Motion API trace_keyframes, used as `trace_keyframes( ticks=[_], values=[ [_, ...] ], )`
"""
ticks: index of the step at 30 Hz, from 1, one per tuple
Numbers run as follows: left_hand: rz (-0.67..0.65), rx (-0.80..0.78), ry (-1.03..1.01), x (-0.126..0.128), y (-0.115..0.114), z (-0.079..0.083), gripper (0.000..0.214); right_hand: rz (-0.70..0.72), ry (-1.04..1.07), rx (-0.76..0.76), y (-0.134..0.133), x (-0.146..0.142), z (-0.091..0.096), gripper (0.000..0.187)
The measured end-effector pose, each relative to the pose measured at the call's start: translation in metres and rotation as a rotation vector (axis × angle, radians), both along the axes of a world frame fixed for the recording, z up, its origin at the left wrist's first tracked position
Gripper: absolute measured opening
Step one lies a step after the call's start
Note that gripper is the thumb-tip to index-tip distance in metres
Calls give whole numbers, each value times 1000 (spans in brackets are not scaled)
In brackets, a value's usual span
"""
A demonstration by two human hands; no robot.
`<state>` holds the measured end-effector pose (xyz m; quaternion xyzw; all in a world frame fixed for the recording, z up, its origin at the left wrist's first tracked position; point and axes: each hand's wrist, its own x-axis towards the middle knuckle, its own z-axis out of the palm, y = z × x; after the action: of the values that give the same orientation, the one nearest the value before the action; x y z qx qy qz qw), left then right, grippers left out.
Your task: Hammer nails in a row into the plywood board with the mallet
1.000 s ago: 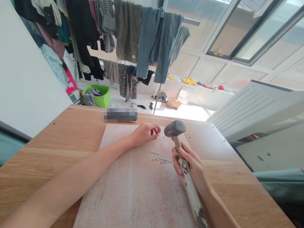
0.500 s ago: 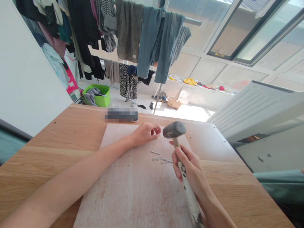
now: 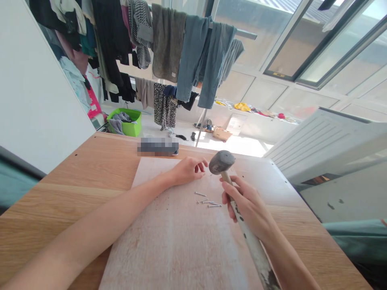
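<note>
My right hand is wrapped round the pale wooden handle of a rubber mallet, whose grey head hangs just right of my left fingertips. My left hand rests on a whitewashed board, fingers pinched together as if on a small nail, which is too small to see clearly. Several loose nails lie on the board between my hands.
The board lies on a wooden table. A blurred dark object sits at the table's far edge. Beyond are hanging clothes, a green laundry basket, and a white slatted panel to the right.
The mallet head has risen slightly and moved closer to my left fingertips. My right hand has slid a little up the handle. My left hand stays pinched in place.
</note>
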<state>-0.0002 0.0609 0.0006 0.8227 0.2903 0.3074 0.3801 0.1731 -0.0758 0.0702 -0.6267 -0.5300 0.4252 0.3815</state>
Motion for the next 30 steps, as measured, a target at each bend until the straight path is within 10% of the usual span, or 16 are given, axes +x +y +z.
trace_keyframes(
  ticks=[30],
  values=[
    [-7, -20, -5, 1, 4, -3, 38, -38, 84, 76, -3, -7, -36, 37]
  ],
)
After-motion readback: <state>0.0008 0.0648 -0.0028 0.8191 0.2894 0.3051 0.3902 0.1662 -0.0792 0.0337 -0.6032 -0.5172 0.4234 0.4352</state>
